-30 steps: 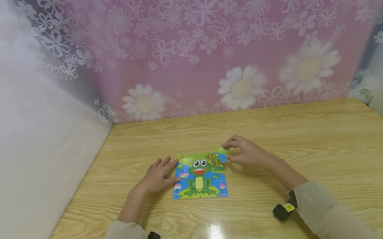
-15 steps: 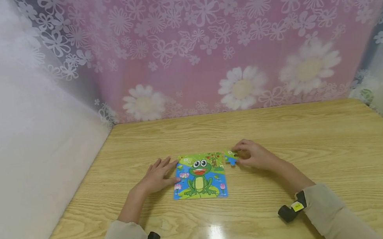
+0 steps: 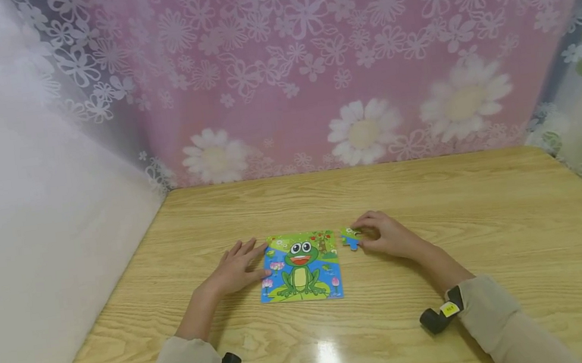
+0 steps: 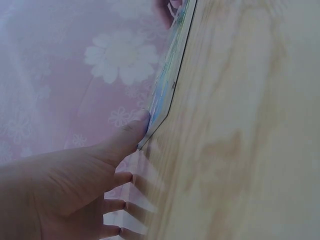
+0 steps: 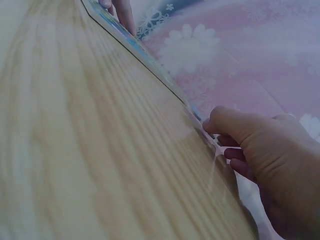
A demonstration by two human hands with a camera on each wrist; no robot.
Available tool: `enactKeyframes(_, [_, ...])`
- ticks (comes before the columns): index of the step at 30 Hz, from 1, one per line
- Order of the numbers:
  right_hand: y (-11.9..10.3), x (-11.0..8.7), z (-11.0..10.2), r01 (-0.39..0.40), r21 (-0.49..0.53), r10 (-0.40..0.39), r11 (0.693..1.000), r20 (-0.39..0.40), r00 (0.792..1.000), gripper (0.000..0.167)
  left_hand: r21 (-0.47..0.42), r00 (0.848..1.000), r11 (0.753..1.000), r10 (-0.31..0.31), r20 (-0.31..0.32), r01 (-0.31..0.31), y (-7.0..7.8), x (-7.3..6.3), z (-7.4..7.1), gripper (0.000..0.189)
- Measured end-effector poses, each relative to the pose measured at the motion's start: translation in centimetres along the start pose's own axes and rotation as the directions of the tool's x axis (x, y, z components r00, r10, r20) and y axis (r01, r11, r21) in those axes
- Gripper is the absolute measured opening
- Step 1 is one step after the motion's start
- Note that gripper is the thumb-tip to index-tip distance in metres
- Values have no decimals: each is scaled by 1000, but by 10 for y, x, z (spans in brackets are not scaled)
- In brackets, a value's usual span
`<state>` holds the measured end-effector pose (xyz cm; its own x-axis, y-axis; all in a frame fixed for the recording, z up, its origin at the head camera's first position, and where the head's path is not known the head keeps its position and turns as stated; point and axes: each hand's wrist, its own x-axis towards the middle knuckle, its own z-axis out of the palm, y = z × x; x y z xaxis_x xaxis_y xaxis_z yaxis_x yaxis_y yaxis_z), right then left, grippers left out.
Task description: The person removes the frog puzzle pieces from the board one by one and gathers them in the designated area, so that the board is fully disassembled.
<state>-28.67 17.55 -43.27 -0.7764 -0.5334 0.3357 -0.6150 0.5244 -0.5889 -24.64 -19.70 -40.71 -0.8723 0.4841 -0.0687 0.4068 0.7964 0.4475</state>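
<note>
Green and blue, the small puzzle piece (image 3: 349,239) sits in a narrow pinch of my right hand (image 3: 391,237); just left of that grip, slightly apart, the frog puzzle (image 3: 299,270) lies on the wooden table (image 3: 461,204). My left hand (image 3: 231,274) is spread, thumb at the puzzle's edge. I judge handling the loose piece the step at hand; moving it calls for a light, level pinch. No container shows.

Which room it is, I cannot tell: a curtained corner, with flowered pink cloth (image 3: 280,87) at twelve o'clock, white covering (image 3: 29,205) at nine, wood-grained table (image 3: 283,350) at six.
</note>
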Motion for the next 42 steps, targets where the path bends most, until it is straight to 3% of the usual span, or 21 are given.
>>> enactKeyframes(21, [-2,-5,0,-69,-12,69,998,22,997,31,16,1000,1000,4,2,-4,-1,0,0,67])
enactKeyframes(35, [-2,-4,-1,-57,-24,57,998,13,998,35,2,1000,1000,6,-2,-6,2,-2,-1,66])
enactKeyframes(42, [-12,5,4,-8,2,8,1000,-4,1000,37,-11,1000,1000,6,6,-6,4,-3,-3,66])
